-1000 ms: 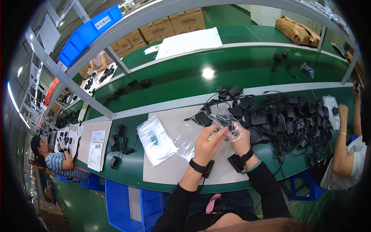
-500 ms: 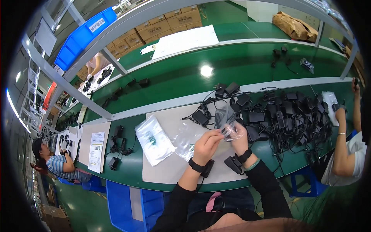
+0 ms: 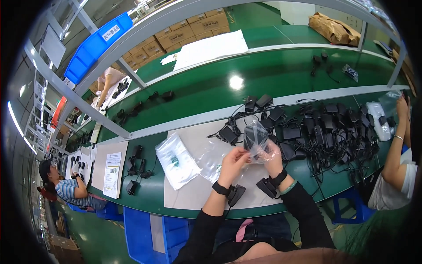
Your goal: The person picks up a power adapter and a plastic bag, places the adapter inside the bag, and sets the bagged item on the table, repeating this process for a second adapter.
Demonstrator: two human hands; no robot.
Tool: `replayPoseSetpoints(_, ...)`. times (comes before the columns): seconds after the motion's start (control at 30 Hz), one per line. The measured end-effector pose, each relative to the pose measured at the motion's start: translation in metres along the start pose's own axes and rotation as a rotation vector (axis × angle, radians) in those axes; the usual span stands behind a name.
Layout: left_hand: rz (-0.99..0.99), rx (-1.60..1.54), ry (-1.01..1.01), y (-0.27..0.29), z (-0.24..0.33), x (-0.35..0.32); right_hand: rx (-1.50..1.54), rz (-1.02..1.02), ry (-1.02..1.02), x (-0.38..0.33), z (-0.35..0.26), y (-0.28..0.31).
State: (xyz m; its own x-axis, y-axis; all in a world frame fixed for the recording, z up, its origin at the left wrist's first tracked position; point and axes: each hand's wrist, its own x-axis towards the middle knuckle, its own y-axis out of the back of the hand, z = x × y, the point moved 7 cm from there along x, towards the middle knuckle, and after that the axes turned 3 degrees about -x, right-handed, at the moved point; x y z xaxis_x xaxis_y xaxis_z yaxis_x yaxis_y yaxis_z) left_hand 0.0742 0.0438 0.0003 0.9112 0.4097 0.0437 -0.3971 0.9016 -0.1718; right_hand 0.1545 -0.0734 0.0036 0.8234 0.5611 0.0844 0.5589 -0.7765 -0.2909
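Observation:
A clear plastic bag (image 3: 259, 129) with a dark power adapter inside is held up over the beige mat (image 3: 211, 199). My right hand (image 3: 272, 159) grips the bag's near right side, the film wrapped over its fingers. Pinched together at the bag's near left edge are the fingers of my left hand (image 3: 236, 161). A loose clear bag (image 3: 212, 159) lies flat just left of that hand, beside a stack of clear bags (image 3: 176, 160) with a green print. Each wrist wears a black band with a small black device.
A large heap of black adapters with cables (image 3: 325, 132) fills the right of the green table. Another adapter group (image 3: 137, 169) and a printed sheet (image 3: 113, 175) lie left. A co-worker's hand (image 3: 402, 108) is at far right. A metal rail (image 3: 193, 118) runs behind the mat.
My left fingers have shifted slightly left and down along the bag, and the adapter shows more clearly. The co-worker at right now holds up a clear bag.

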Motion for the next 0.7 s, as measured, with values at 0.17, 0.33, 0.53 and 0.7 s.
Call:
replayPoseSetpoints(0.17, -0.111, -0.055, 0.122, 0.002, -0.014, 0.004, 0.08, 0.007, 0.05, -0.002, -0.004, 0.002)
replayPoseSetpoints(0.33, -0.271, -0.182, 0.284, -0.014, -0.028, 0.003, 0.514, -0.007, -0.057, -0.001, 0.007, 0.003)
replayPoseSetpoints(0.53, 0.07, -0.152, 0.118, 0.002, 0.007, 0.003, -0.355, 0.132, 0.159, -0.007, -0.034, 0.006)
replayPoseSetpoints(0.7, 0.063, -0.055, -0.04, 0.003, 0.011, 0.005, -0.435, 0.083, 0.299, -0.006, -0.034, -0.003)
